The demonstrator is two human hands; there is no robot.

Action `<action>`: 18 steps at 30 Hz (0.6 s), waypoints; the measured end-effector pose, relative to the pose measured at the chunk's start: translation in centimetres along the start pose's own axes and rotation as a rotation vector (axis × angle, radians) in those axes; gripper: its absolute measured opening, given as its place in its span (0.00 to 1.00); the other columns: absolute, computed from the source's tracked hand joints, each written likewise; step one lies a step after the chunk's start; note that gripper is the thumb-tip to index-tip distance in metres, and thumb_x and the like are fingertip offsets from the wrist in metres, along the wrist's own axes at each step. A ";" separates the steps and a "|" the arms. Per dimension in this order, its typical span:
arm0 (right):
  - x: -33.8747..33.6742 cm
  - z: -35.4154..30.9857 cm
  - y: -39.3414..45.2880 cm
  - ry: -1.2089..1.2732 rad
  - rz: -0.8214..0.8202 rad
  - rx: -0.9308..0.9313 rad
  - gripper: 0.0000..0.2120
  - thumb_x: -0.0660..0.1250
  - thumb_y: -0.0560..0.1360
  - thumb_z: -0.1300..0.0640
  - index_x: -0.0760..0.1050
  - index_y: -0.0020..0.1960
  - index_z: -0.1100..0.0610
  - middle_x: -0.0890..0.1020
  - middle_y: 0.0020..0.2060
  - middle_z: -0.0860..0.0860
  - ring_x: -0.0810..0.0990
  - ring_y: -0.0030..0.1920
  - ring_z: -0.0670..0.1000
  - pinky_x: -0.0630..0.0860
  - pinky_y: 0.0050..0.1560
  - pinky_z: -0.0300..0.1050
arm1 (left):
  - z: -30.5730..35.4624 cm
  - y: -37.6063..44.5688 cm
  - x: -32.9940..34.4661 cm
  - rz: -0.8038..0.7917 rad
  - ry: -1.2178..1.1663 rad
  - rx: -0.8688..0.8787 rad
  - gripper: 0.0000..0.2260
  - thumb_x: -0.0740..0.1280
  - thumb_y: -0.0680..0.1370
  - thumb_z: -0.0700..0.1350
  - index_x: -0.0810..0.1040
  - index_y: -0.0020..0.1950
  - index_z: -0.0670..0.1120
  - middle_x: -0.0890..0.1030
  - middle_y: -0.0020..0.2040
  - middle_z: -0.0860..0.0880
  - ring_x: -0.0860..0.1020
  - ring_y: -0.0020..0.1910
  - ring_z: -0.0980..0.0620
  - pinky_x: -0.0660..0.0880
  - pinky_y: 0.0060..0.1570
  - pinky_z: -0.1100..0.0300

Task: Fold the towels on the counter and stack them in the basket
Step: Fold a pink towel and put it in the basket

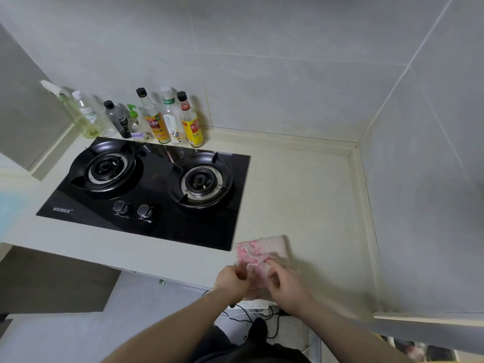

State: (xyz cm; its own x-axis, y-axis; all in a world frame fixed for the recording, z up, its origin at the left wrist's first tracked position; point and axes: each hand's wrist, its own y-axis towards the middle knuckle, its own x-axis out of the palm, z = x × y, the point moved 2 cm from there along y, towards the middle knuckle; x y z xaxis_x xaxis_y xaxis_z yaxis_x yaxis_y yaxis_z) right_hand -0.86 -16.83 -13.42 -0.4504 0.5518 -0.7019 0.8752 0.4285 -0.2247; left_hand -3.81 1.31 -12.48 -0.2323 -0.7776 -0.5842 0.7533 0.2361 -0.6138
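Note:
A small pink towel (262, 248) lies on the cream counter (301, 200) near its front edge, just right of the stove. Part of it is turned over on itself, showing a paler edge. My left hand (231, 281) pinches the towel's near left edge with curled fingers. My right hand (286, 282) grips the near right part, its fingertips on the folded flap. The near end of the towel is hidden under both hands. No basket is in view.
A black two-burner gas stove (146, 189) fills the counter's left half. Several bottles (162, 119) stand against the back wall behind it. Tiled walls close the back and right sides. A power strip with cables (251, 306) lies on the floor below.

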 end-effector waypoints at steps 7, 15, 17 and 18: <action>-0.3 -0.4 0.9 0.086 0.058 -0.013 0.02 0.66 0.76 0.54 0.75 0.47 0.46 0.80 0.42 0.41 0.77 0.41 0.42 0.76 0.42 0.45 | -2.9 -0.6 0.2 -0.077 -0.130 -0.042 0.27 0.72 0.62 0.76 0.76 0.33 0.52 0.79 0.30 0.57 0.75 0.31 0.55 0.72 0.33 0.60; 0.8 -0.4 1.4 0.076 -0.012 -0.007 0.18 0.67 0.78 0.59 0.79 0.66 0.46 0.79 0.53 0.42 0.75 0.54 0.42 0.73 0.60 0.38 | -3.7 -0.5 -0.2 0.008 0.010 -0.016 0.31 0.66 0.60 0.82 0.80 0.38 0.55 0.81 0.35 0.56 0.77 0.32 0.59 0.76 0.33 0.60; 1.1 -0.4 1.3 0.031 -0.038 -0.019 0.19 0.67 0.79 0.60 0.78 0.68 0.47 0.80 0.57 0.43 0.73 0.59 0.43 0.68 0.65 0.38 | -3.3 0.2 -0.3 0.062 -0.062 -0.013 0.22 0.69 0.63 0.76 0.81 0.40 0.59 0.82 0.43 0.56 0.82 0.38 0.58 0.81 0.38 0.57; 1.1 -0.5 1.3 0.013 -0.042 -0.023 0.19 0.66 0.79 0.60 0.78 0.68 0.48 0.81 0.59 0.44 0.73 0.61 0.44 0.67 0.67 0.37 | -2.7 0.3 -0.5 0.059 -0.124 -0.015 0.18 0.69 0.64 0.72 0.82 0.43 0.61 0.82 0.46 0.55 0.83 0.41 0.57 0.83 0.41 0.55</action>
State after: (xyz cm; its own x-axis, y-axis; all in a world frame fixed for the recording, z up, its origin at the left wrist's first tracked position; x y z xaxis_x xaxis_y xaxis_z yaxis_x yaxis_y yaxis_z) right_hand -0.30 -15.26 -14.19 -0.4890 0.5423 -0.6832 0.8513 0.4675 -0.2382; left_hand -5.09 3.34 -13.83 -0.1093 -0.8282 -0.5496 0.7539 0.2913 -0.5889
